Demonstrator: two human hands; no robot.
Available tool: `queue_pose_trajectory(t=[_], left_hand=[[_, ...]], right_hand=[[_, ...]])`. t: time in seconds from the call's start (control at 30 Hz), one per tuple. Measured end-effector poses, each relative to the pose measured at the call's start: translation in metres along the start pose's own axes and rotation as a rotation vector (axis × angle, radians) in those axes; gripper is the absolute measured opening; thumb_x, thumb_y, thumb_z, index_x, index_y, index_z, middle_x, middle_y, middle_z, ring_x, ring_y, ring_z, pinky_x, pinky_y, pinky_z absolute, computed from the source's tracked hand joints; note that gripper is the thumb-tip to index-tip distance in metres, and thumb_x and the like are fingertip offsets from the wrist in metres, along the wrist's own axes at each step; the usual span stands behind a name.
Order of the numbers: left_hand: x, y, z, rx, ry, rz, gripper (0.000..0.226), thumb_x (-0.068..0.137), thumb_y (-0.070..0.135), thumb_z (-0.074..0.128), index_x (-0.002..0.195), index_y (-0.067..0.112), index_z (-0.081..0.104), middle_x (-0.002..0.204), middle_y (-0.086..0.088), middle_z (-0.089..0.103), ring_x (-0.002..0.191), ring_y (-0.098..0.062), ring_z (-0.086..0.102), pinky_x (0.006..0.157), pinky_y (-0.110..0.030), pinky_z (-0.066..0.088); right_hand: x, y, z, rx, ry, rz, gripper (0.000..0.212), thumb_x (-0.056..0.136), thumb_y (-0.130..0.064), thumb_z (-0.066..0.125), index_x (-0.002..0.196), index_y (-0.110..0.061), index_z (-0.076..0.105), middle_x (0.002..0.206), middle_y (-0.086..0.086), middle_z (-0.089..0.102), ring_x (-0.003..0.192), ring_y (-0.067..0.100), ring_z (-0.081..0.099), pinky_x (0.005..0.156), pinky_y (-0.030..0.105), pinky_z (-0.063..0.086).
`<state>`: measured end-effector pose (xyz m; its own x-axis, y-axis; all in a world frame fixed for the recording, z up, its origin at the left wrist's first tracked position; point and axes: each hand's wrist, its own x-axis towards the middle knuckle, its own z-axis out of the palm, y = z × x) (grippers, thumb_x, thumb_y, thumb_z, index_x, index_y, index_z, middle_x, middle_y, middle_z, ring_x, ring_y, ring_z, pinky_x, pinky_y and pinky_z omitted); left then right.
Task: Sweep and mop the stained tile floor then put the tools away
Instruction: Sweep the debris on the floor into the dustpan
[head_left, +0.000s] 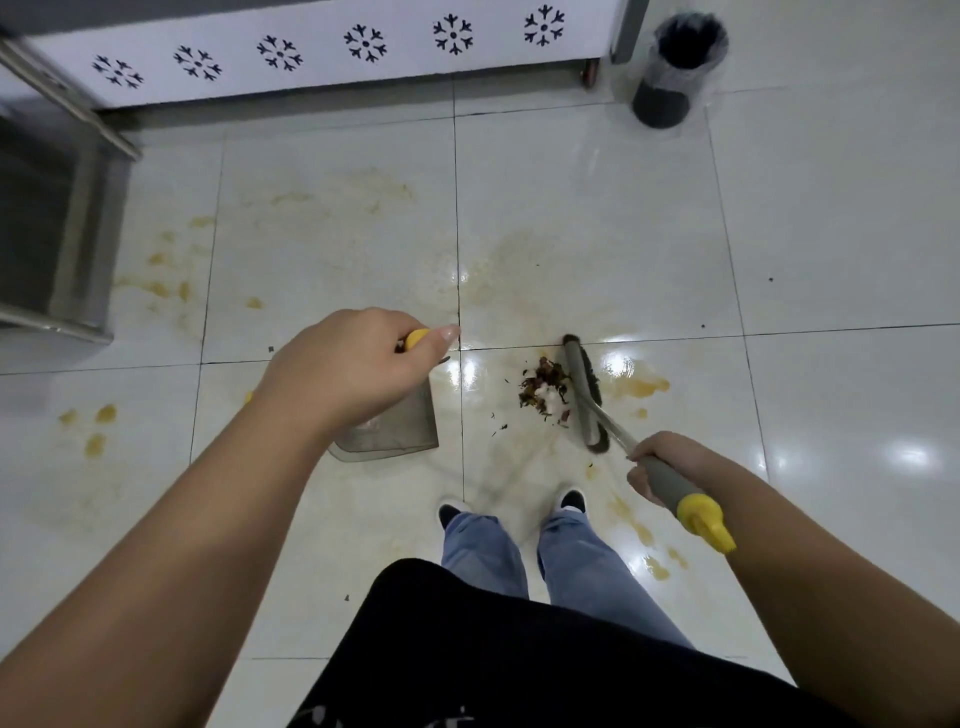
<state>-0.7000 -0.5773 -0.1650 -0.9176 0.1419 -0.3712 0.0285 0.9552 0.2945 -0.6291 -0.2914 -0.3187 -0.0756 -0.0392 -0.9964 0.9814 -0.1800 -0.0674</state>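
My left hand (353, 369) grips the yellow-tipped handle of a grey dustpan (400, 431), whose pan sits on the white tile floor (597, 208) below that hand. My right hand (660, 465) grips the grey handle of a broom (584, 395) with a yellow end cap. The broom head rests on the floor just right of a small pile of dark debris (545, 389). The pile lies between the dustpan and the broom head, apart from the pan. Yellow-brown stains (322, 202) spread across several tiles.
A black waste bin (675, 73) with a clear liner stands at the back right. A white panel with snowflake cutouts (322, 52) runs along the back. A grey metal unit (52, 234) stands at the left. My feet (514, 506) stand just below the debris.
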Motion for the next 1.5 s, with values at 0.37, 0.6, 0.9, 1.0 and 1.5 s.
queue_pose_trajectory(t=[0.37,0.6,0.9,1.0,1.5], left_hand=[[-0.004,-0.013,-0.007,-0.056,0.014,-0.004,0.054,0.09,0.058,0.036,0.055,0.017,0.039,0.056,0.001,0.047,0.054,-0.014,0.045,0.049,-0.028,0.024],[-0.009,-0.028,-0.01,-0.071,0.018,-0.079,0.058,0.087,0.063,0.033,0.083,0.014,0.064,0.071,-0.004,0.063,0.065,-0.016,0.058,0.056,-0.028,0.037],[-0.028,-0.042,-0.011,-0.099,0.035,-0.093,0.059,0.09,0.058,0.034,0.09,0.008,0.065,0.075,-0.012,0.064,0.07,-0.024,0.06,0.064,-0.036,0.046],[-0.029,-0.04,-0.01,-0.122,0.051,-0.117,0.057,0.09,0.059,0.035,0.091,0.01,0.065,0.074,-0.01,0.064,0.07,-0.023,0.06,0.068,-0.038,0.049],[-0.03,-0.046,-0.011,-0.157,0.021,-0.128,0.058,0.089,0.061,0.035,0.091,0.013,0.066,0.077,-0.012,0.065,0.067,-0.024,0.06,0.064,-0.035,0.046]], right_hand=[[-0.044,0.014,-0.014,0.03,0.023,-0.022,0.011,0.093,-0.004,0.041,0.083,-0.003,0.038,0.055,0.01,0.038,0.023,0.014,0.039,0.028,0.013,0.036],[-0.058,0.021,-0.012,-0.009,-0.099,0.038,0.007,0.095,-0.006,0.038,0.089,-0.011,0.04,0.044,0.008,0.044,0.026,0.012,0.041,0.027,0.014,0.037],[0.001,0.031,0.045,0.046,-0.224,0.212,0.026,0.093,-0.016,0.043,0.07,-0.004,0.046,0.044,0.005,0.047,0.027,0.012,0.045,0.03,0.013,0.041],[0.013,0.019,0.049,-0.012,-0.222,0.205,0.029,0.095,-0.017,0.041,0.071,-0.002,0.046,0.043,0.006,0.049,0.027,0.012,0.047,0.03,0.013,0.042],[-0.001,0.002,0.054,-0.289,0.0,-0.08,0.008,0.092,-0.004,0.045,0.096,0.001,0.041,0.06,0.012,0.043,0.027,0.016,0.045,0.031,0.017,0.039]])
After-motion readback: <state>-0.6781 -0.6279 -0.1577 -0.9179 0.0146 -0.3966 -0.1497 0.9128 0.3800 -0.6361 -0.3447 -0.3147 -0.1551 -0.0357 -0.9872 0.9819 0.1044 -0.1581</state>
